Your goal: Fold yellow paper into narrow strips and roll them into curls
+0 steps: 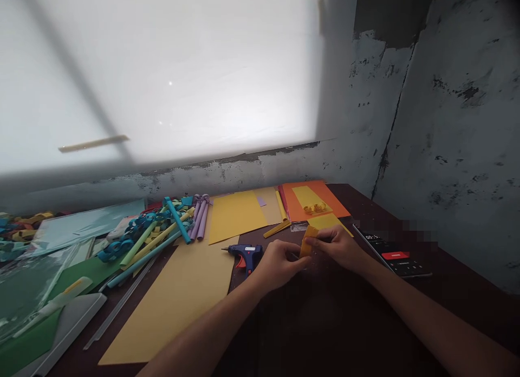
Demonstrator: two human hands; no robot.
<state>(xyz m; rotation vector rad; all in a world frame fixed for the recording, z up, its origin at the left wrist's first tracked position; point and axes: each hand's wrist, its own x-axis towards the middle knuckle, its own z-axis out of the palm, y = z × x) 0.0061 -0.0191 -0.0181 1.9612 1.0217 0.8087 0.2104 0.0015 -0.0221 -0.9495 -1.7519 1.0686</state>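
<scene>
A short yellow-orange paper strip [307, 243] is held upright between my two hands, over the dark table. My left hand [280, 266] grips its lower left part, fingers curled in. On the right, my right hand [335, 247] pinches the strip's upper part between thumb and fingers. Just left of my left hand lies a dark blue glue gun [247, 250] with an orange trigger, its nozzle pointing left. Behind the hands is a flat darker yellow strip [277, 229], near a yellow sheet [331, 223].
Yellow card [238, 214], orange sheets [338, 202] with small yellow curls [314, 208], and a tan sheet [182, 290] lie around. Purple rolls [199, 220], blue paper loops [116, 247] and a green sheet [87, 271] are left. A phone [392, 255] lies right.
</scene>
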